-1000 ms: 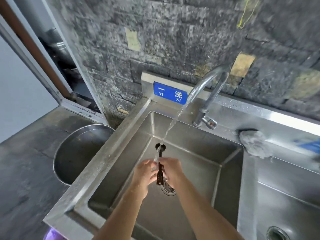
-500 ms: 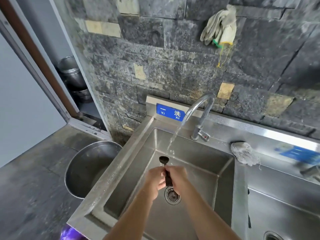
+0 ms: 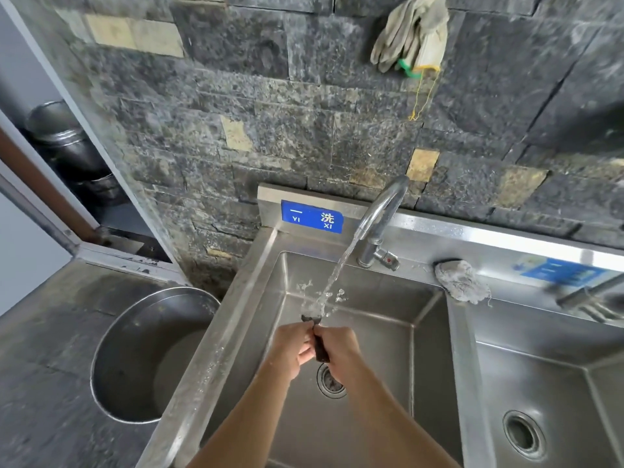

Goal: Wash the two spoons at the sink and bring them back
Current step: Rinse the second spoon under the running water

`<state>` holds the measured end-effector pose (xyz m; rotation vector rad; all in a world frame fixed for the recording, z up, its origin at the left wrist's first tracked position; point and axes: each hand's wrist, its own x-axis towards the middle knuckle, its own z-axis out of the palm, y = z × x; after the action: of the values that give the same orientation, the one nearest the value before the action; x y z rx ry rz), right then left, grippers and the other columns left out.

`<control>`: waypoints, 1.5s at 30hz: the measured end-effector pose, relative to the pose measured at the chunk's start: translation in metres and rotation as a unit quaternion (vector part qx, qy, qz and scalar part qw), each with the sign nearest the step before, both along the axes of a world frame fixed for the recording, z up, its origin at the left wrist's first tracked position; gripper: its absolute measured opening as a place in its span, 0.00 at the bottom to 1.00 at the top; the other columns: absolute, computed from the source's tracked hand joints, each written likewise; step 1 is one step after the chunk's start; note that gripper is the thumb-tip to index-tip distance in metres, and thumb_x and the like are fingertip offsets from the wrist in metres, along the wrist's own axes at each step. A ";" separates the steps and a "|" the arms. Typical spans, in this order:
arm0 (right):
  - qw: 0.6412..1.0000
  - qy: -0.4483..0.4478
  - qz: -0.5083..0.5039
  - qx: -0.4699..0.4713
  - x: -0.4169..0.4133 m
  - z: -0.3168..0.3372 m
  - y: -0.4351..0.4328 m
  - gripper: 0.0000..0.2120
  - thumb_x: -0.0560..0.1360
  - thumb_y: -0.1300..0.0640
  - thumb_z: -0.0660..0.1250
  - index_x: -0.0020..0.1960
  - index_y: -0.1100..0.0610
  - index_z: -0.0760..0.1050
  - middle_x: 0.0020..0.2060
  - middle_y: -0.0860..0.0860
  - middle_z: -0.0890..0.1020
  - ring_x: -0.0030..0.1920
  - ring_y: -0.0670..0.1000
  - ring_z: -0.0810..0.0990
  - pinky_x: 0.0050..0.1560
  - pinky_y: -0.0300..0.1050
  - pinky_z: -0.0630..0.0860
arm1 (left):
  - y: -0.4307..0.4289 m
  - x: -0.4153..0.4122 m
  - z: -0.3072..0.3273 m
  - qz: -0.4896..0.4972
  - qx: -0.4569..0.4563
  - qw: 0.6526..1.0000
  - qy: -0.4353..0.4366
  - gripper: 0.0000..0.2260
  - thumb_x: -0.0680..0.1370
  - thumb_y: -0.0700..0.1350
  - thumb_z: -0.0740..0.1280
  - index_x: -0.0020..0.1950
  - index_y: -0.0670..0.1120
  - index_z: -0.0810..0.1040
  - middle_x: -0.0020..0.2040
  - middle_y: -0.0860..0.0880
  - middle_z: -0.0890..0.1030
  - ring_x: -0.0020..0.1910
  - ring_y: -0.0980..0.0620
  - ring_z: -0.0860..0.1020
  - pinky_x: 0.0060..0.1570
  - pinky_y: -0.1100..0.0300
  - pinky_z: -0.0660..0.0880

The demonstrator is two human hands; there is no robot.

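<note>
Both hands hold dark spoons (image 3: 319,346) together over the left basin of the steel sink (image 3: 236,319). My left hand (image 3: 292,349) and my right hand (image 3: 339,349) pinch the handles side by side. The spoon heads point away from me, into the water stream (image 3: 337,271), and spray hides them. I cannot tell the two spoons apart in the grip. Water runs from the curved tap (image 3: 380,214) and splashes off the spoons. The drain (image 3: 329,381) lies just below my hands.
A second basin (image 3: 540,400) lies to the right. A grey scrubbing cloth (image 3: 461,282) rests on the back ledge. A large steel pot (image 3: 145,359) stands on the floor to the left. Gloves (image 3: 412,35) hang on the stone wall.
The spoons have moved forward so their heads sit in the stream, which now splashes. The camera has tilted up, showing more wall.
</note>
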<state>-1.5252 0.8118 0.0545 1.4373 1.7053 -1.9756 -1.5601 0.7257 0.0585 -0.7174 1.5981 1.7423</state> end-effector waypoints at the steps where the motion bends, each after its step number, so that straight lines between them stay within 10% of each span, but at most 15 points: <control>1: 1.000 0.000 -0.004 -0.006 -0.001 -0.001 -0.002 0.09 0.69 0.60 0.75 0.39 0.67 0.84 0.32 0.56 0.83 0.34 0.55 0.80 0.38 0.48 0.75 | -0.002 -0.003 -0.003 -0.003 -0.001 1.000 -0.003 0.04 0.73 0.36 0.74 0.39 0.38 0.81 0.27 0.46 0.83 0.25 0.53 0.82 0.24 0.63 0.77; 8: 0.998 0.024 -0.023 -0.056 0.009 -0.002 -0.010 0.13 0.68 0.61 0.73 0.25 0.61 0.82 0.26 0.56 0.81 0.30 0.53 0.78 0.39 0.49 0.75 | -0.009 -0.015 -0.013 -0.048 0.017 0.999 -0.012 0.01 0.74 0.34 0.72 0.44 0.38 0.82 0.33 0.43 0.85 0.32 0.49 0.83 0.25 0.63 0.77; 28: 0.937 0.139 -0.100 -0.304 0.065 0.020 -0.023 0.13 0.83 0.65 0.58 0.53 0.70 0.79 0.35 0.56 0.82 0.33 0.49 0.79 0.31 0.39 0.75 | -0.016 -0.010 -0.020 -0.090 0.054 0.994 0.008 0.07 0.76 0.35 0.68 0.53 0.37 0.82 0.44 0.41 0.86 0.36 0.49 0.82 0.32 0.61 0.74; 38: 0.996 0.051 0.012 -0.074 0.071 0.013 -0.026 0.06 0.76 0.59 0.73 0.41 0.55 0.86 0.33 0.52 0.80 0.33 0.47 0.77 0.34 0.39 0.73 | -0.016 -0.010 -0.018 -0.137 0.048 0.989 0.017 0.06 0.77 0.37 0.69 0.52 0.37 0.82 0.45 0.40 0.86 0.36 0.47 0.83 0.29 0.61 0.75; 45: 0.996 0.001 0.035 -0.078 0.081 0.005 -0.031 0.04 0.76 0.60 0.74 0.46 0.61 0.84 0.31 0.51 0.80 0.28 0.45 0.79 0.37 0.39 0.81 | -0.012 -0.017 -0.028 -0.165 0.027 0.986 0.016 0.09 0.72 0.35 0.73 0.52 0.37 0.83 0.41 0.44 0.87 0.35 0.50 0.84 0.28 0.62 0.77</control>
<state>-1.4438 0.7809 0.0593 1.3050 1.5430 -2.0232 -1.5767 0.7132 0.0305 -0.3738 1.5810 1.5533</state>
